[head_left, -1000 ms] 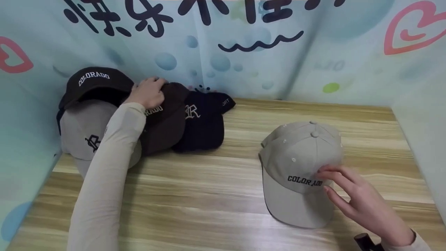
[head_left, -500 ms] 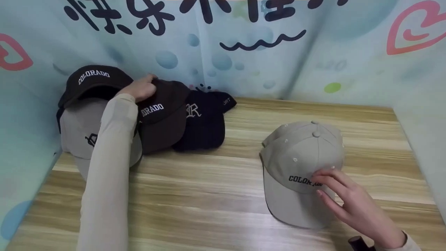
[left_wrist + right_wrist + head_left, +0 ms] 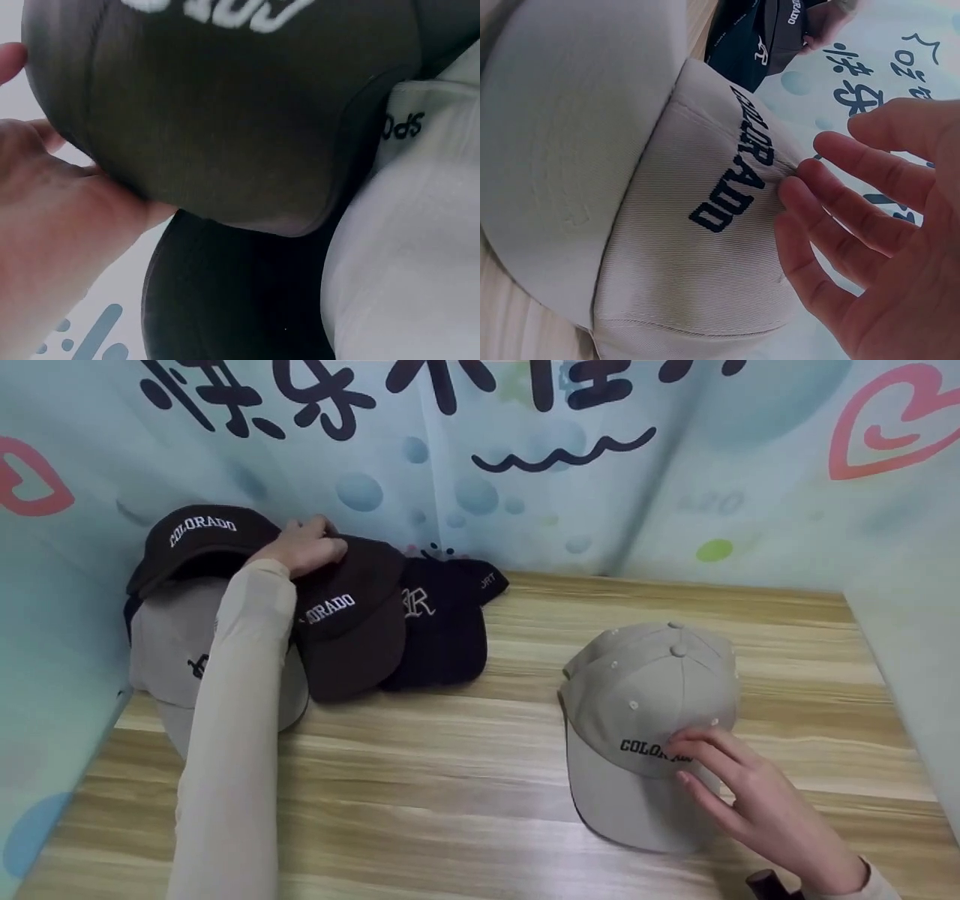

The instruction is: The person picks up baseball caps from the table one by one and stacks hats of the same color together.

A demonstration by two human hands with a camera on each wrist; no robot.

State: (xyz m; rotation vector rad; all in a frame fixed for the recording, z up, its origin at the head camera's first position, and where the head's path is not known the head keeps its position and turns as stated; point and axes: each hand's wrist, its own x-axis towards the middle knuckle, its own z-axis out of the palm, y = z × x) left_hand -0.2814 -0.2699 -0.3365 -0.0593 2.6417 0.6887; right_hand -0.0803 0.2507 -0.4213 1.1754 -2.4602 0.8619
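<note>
I find the left hand clamped, thumb and fingers, on the upper crown of the brown COLORADO baseball cap, probably because the light-grey R cap and navy R cap crowd its sides. The right hand has its thumb apart from loosely curved fingers at the lettering of the khaki COLORADO cap, bill to the near side of the wooden tabletop; I judge this light steadying, firm contact unconfirmed.
</note>
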